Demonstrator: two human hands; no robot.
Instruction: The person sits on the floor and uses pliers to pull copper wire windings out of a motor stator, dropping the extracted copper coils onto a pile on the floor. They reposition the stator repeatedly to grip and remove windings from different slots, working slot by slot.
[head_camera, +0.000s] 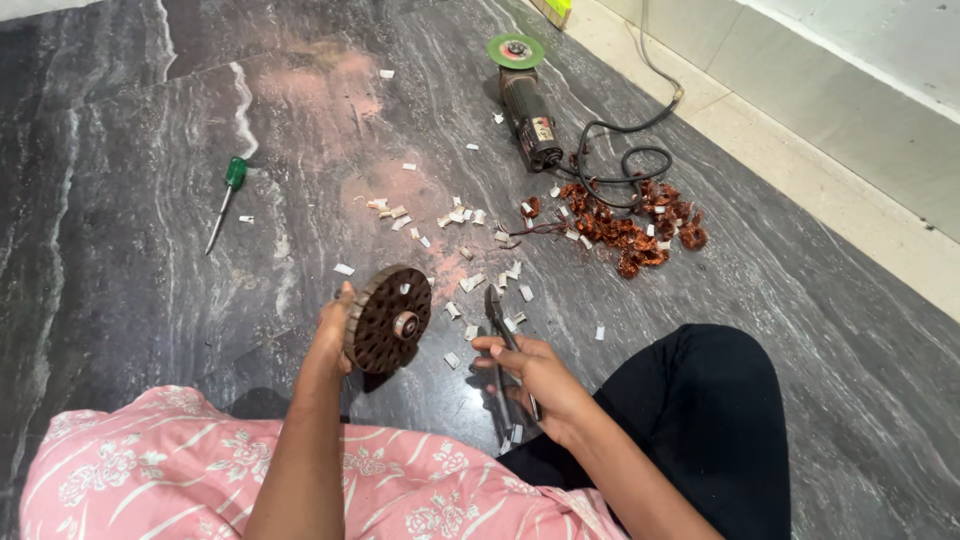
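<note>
Pink floral cloth (180, 470) over the left leg and a black trouser leg (700, 420) on the right lie nearest the camera; person is seated on a dark veined stone floor (120, 200). Left hand (332, 335) holds a round, rusty-brown slotted motor core (388, 320) on edge, just above the floor, fingers clamped around its rim on the far side, its face with the central hub turned toward the right hand. Right hand (535, 375) has its fingers closed around the handles of a pair of pliers (500, 350); the tool's nose points away from the body, close beside the core but not touching it. Small white scraps of insulation (470, 282) are scattered over the floor between the hands and farther out. Beyond them, to the right, a tangled heap of copper wire (625, 225) sits on the floor. Angle grinder (525, 95) with a green disc lies farther off, its black cord (630, 150) looped next to the wire heap. Green-handled screwdriver (226, 200) lies well apart at the left.
</note>
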